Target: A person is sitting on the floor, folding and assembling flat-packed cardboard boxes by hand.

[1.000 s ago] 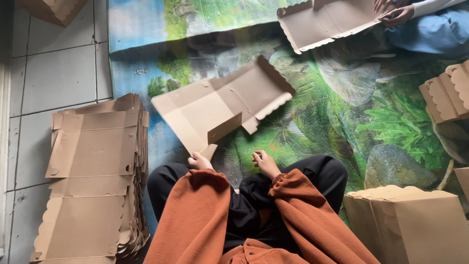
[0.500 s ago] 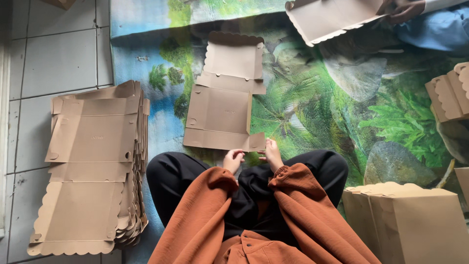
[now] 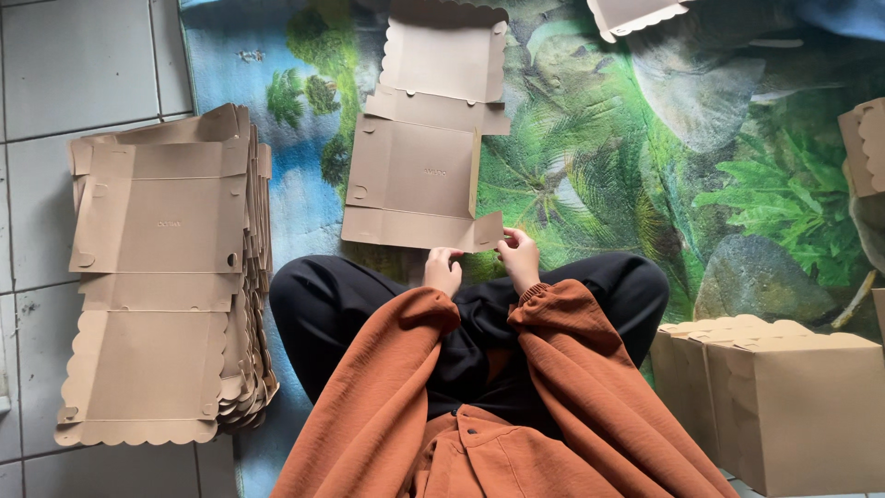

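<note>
A flat brown cardboard box blank with scalloped edges lies unfolded on the leaf-patterned mat in front of my crossed legs. My left hand pinches its near edge flap. My right hand grips the same near flap at its right corner, which is bent up a little. Both arms are in rust-orange sleeves.
A stack of flat box blanks lies at my left on the tiled floor. Folded boxes stand at my right. Another folded box is at the right edge, and another person's blank is at the top.
The blank was held up half folded a second ago; it now lies flat on the mat, and both my hands have come together at its near edge.
</note>
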